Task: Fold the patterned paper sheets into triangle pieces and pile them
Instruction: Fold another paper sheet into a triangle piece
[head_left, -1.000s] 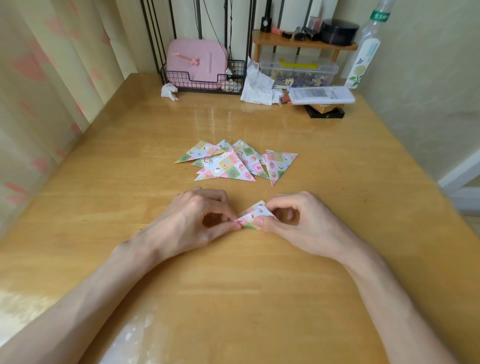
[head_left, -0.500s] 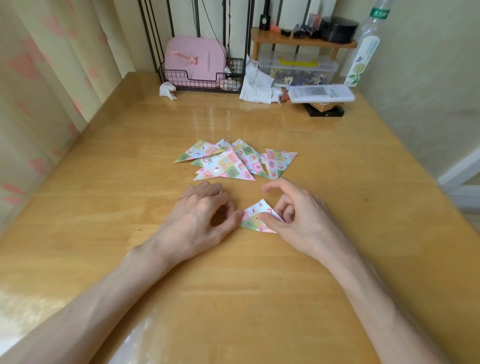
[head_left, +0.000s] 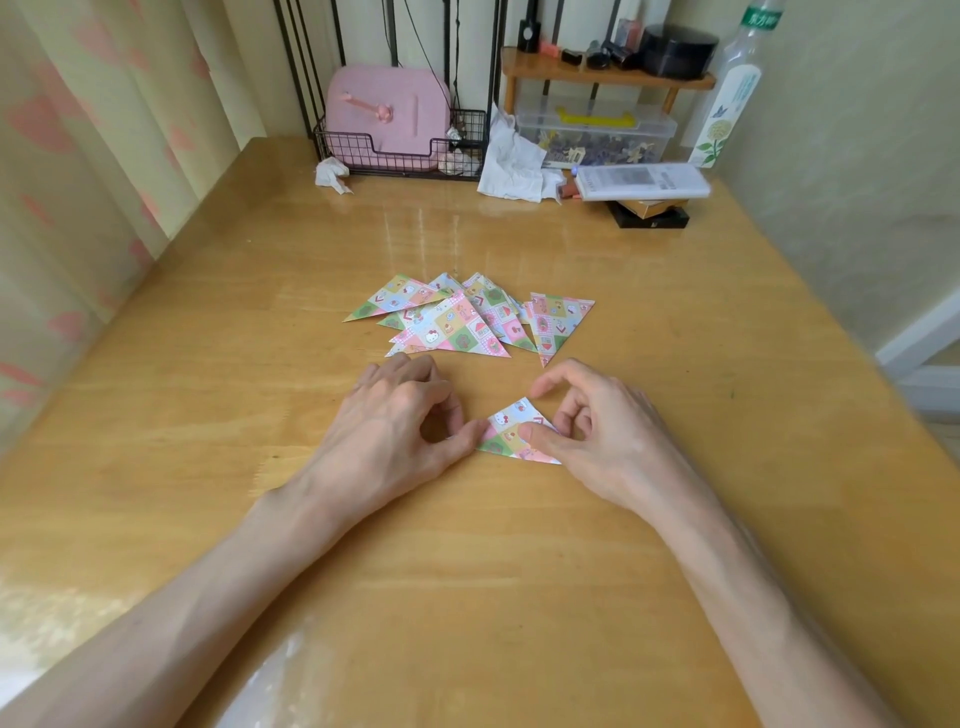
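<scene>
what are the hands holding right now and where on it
The small folded triangle, flat on the table. The right hand pinches its right edge, thumb on top; the left hand only presses its thumb tip on the left corner.

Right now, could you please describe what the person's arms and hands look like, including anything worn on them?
The left forearm and right forearm are bare down to the picture's lower edge; no sleeves show. The left hand and the right hand wear no gloves, and no watch, bracelet or ring is visible on the wrists or fingers. The nails that show look short and unpainted.
</scene>
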